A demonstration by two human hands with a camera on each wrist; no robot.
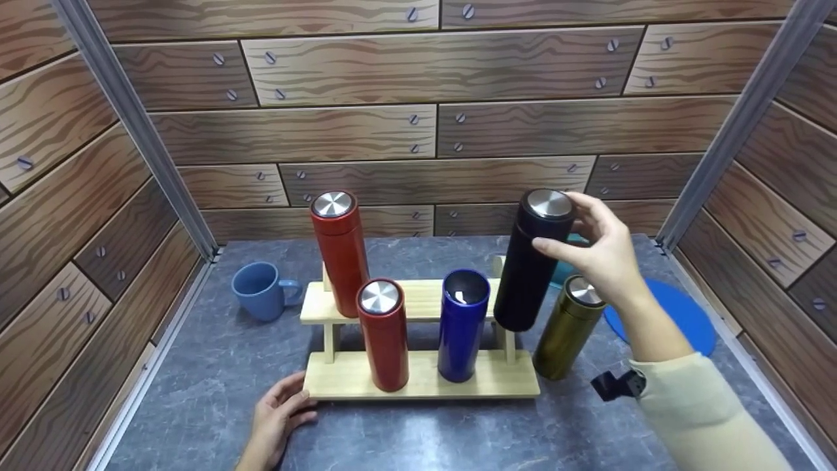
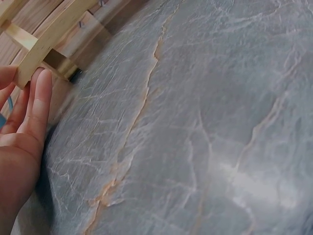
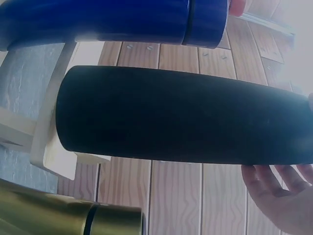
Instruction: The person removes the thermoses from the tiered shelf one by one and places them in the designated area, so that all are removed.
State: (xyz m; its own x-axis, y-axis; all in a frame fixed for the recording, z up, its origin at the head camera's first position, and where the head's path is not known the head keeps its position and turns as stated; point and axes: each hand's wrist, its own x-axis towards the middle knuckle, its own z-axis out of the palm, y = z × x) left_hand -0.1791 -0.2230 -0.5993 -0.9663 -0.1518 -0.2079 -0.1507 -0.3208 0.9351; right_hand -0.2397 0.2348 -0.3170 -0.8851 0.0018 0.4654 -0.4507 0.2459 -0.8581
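My right hand grips a black thermos bottle near its silver lid. Slightly tilted, the bottle has its base at the right end of the upper shelf of a two-step wooden rack; whether it touches the wood I cannot tell. In the right wrist view the black bottle lies across the middle. My left hand pinches the left end of the lower board, with thumb and fingers on either side of the wood. A red bottle and a blue bottle stand on the lower shelf.
Another red bottle stands on the upper shelf's left end. An olive-gold bottle stands on the table beside the rack's right end. Left of the rack is a blue mug. A blue disc and a partly hidden teal object lie right.
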